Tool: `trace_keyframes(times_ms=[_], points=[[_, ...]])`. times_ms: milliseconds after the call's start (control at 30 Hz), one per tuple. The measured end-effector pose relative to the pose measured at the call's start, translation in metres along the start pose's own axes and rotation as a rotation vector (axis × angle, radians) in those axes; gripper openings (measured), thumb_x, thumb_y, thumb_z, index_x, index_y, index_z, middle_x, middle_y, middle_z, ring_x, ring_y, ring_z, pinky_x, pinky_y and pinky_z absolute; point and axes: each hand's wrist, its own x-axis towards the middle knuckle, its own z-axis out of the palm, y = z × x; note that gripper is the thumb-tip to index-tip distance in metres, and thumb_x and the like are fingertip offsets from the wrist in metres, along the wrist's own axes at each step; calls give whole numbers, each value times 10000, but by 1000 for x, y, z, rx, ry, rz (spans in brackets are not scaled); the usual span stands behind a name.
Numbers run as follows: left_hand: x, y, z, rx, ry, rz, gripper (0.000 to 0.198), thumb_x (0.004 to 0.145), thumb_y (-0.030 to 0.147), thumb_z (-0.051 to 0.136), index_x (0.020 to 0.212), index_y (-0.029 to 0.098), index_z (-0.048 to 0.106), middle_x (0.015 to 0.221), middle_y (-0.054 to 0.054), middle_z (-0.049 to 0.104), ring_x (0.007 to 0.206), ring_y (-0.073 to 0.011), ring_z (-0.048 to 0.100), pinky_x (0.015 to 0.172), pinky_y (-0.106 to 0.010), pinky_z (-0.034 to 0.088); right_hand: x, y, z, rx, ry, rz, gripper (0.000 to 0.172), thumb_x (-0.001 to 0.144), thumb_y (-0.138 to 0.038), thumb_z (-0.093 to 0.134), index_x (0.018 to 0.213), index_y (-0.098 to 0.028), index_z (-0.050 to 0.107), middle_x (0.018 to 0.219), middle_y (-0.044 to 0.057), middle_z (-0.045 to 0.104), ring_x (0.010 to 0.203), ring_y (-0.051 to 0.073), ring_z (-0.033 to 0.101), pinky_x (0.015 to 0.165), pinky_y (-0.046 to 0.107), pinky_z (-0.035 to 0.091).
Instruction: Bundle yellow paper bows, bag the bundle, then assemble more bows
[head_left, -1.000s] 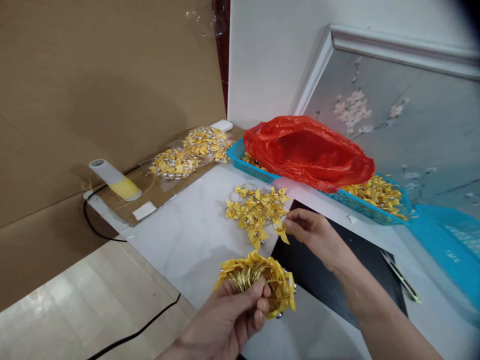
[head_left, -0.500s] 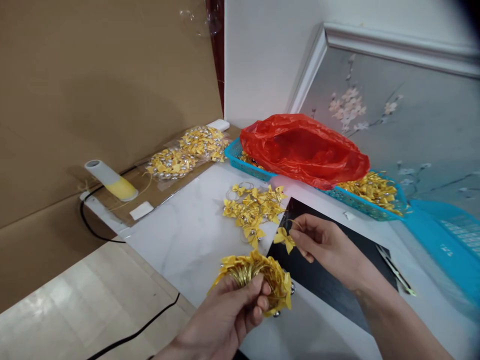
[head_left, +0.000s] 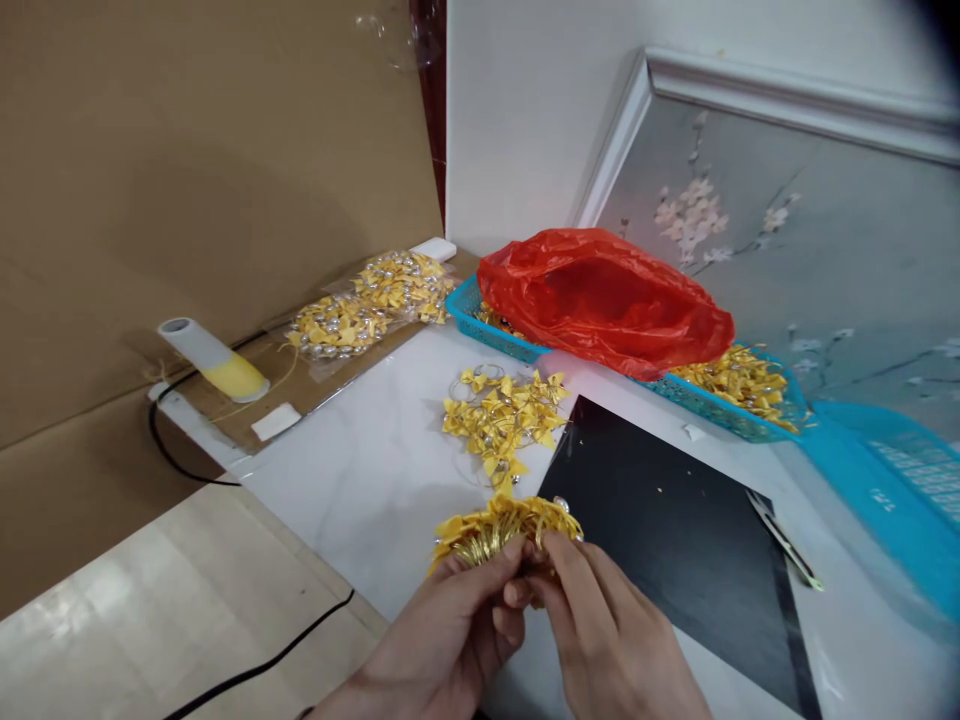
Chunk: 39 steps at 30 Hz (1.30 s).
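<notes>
My left hand (head_left: 457,620) is closed around a round bunch of yellow ribbon flowers (head_left: 472,525), whose gold cords (head_left: 487,545) gather at the middle under my thumb. Silvery beads show at the bunch's edge. Fingers pinched, my right hand (head_left: 600,620) meets the left at the right side of the bunch, on a yellow flower with a gold cord; its fingertips hide most of that piece. Just beyond the bunch, a loose pile of yellow flowers (head_left: 501,420) with beads and thin cords lies on the white tabletop (head_left: 352,440).
A black sheet (head_left: 675,530) lies at right, with small snips (head_left: 784,540) on its edge. Behind are a blue basket (head_left: 502,345) of yellow pieces, a red plastic bag (head_left: 600,300) and a blue lid (head_left: 885,500). Bagged flowers (head_left: 341,325) and a white-yellow tube (head_left: 214,360) lie at left.
My right hand has moved left and down from above the black sheet, bringing the single yellow flower to the bunch. The left hand keeps its hold.
</notes>
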Motion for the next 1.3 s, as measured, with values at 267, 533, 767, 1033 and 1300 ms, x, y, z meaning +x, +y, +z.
trace_keyframes(times_ms=[267, 533, 767, 1033, 1300], points=[[-1, -5, -2, -50, -23, -10, 72, 794, 51, 663, 823, 17, 720, 628, -21, 574, 455, -18, 483, 407, -89, 408, -2, 10, -6, -119, -139, -147, 379, 941, -100, 283, 1198, -21, 551, 891, 153, 700, 704, 210, 697, 574, 273, 597], [0, -7, -3, 19, -86, 38, 221, 591, 135, 865, 735, 49, 721, 545, 35, 521, 421, 10, 411, 372, -61, 344, 0, 3, 0, 49, -159, -112, 372, 879, -63, 346, 1165, -33, 582, 836, 144, 676, 680, 221, 680, 556, 295, 589], [-4, 2, -7, -73, -46, 33, 146, 839, 15, 589, 749, -3, 704, 697, -39, 593, 442, 6, 466, 372, -70, 393, 29, 27, -27, 815, -357, 342, 235, 950, -237, 442, 996, -181, 665, 805, 38, 670, 605, 113, 633, 557, 188, 534], [-11, 5, -12, -58, 70, 66, 127, 833, -5, 587, 811, -11, 713, 777, -113, 654, 600, -84, 648, 561, -141, 575, 64, 81, 28, 232, -315, 343, 205, 881, -146, 538, 955, -224, 712, 934, 42, 683, 807, 175, 660, 705, 247, 482], [-13, 7, -18, -25, 18, 55, 26, 769, 42, 696, 753, 25, 707, 711, -53, 615, 538, -51, 581, 504, -116, 533, 75, 78, 58, 93, -285, 379, 178, 892, -172, 518, 976, -215, 669, 968, 55, 639, 758, 166, 628, 568, 227, 391]])
